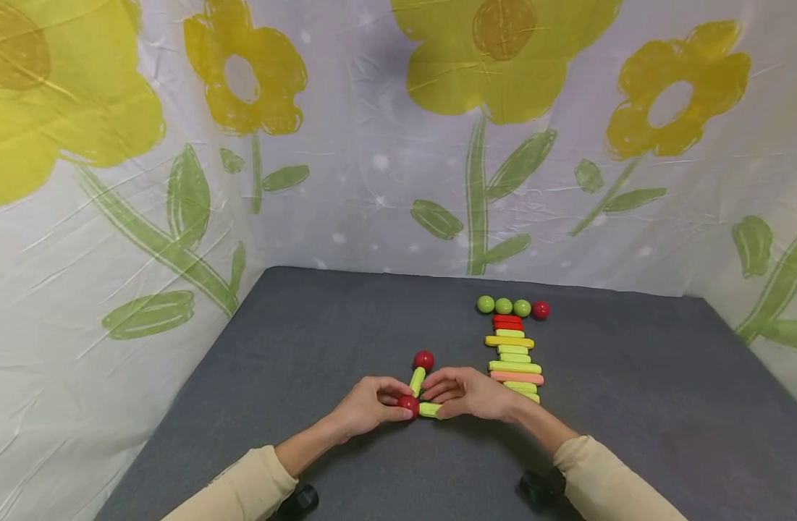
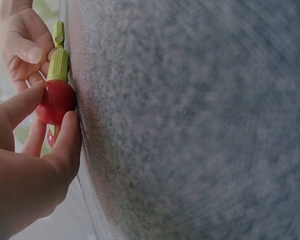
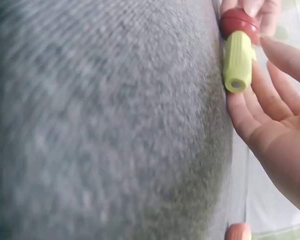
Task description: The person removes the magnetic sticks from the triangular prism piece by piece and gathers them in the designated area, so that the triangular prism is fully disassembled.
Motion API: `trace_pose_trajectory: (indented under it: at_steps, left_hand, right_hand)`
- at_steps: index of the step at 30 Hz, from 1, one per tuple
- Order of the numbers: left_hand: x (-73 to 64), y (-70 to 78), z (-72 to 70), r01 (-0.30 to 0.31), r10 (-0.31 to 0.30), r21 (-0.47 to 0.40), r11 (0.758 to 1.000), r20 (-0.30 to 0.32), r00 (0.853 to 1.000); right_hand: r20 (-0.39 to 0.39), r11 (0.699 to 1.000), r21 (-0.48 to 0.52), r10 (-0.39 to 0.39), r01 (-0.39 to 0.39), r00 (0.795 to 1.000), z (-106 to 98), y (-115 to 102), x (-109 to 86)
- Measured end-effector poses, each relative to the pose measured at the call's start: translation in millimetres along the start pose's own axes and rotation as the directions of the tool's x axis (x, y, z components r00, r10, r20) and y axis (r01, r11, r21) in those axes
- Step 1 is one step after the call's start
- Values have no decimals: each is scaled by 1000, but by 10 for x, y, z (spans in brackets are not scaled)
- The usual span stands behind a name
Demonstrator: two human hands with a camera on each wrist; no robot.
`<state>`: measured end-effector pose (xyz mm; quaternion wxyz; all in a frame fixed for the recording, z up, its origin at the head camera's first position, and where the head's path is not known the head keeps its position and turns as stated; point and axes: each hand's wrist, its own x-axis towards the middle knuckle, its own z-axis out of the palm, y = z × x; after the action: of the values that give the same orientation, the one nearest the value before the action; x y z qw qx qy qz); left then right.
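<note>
Head view: left hand (image 1: pixel 365 407) pinches glossy red plastic ball (image 1: pixel 407 405); right hand (image 1: pixel 470 394) pinches short light-green plastic rod (image 1: pixel 429 409) touching it. Both look light, rigid, slick; probably best gripped w/ fingertips at ball's sides & mid-rod.

Grey felt-covered table (image 1: pixel 307 325) fills the foreground. White crinkled cloth backdrop (image 1: pixel 372 181), printed with yellow flowers (image 1: pixel 502 51) on green stems, encloses it from 9 to 3 o'clock.

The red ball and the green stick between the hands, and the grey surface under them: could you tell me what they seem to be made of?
Red ball: probably glossy hard plastic; it shows a soft highlight.
Green stick: likely moulded plastic with a smooth satin finish, ridged sides and a recessed end.
Grey surface: seems felt-like fabric; close up it looks fuzzy and matte.
</note>
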<state>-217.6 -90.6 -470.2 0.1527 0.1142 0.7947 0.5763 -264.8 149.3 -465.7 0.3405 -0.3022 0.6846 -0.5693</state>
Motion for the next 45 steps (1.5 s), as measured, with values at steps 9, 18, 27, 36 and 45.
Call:
trace_pose_trajectory:
  at_steps: [9,18,27,36,45]
  left_hand:
    - [-4,4,-11,1,-1,-4,1000,2,1000]
    - [-3,-8,-7,-12,12,-1,1000,5,1000]
    - [-7,0,-5,-16,15,8,1000,6,1000]
    - [-1,20,0,-6,5,20,1000,17,1000]
    - [14,15,-8,5,-5,28,1000,-14,1000]
  right_hand:
    - [18,976,-192,-98,100,995,63,8,81]
    - [-34,919,-390,-84,65,996,104,-19,101]
    - [-15,875,-478,-94,76,995,102,-41,93]
    - [58,875,-481,-34,57,998,22,-88,98]
    - [98,919,-392,-11,49,995,-39,-67,48]
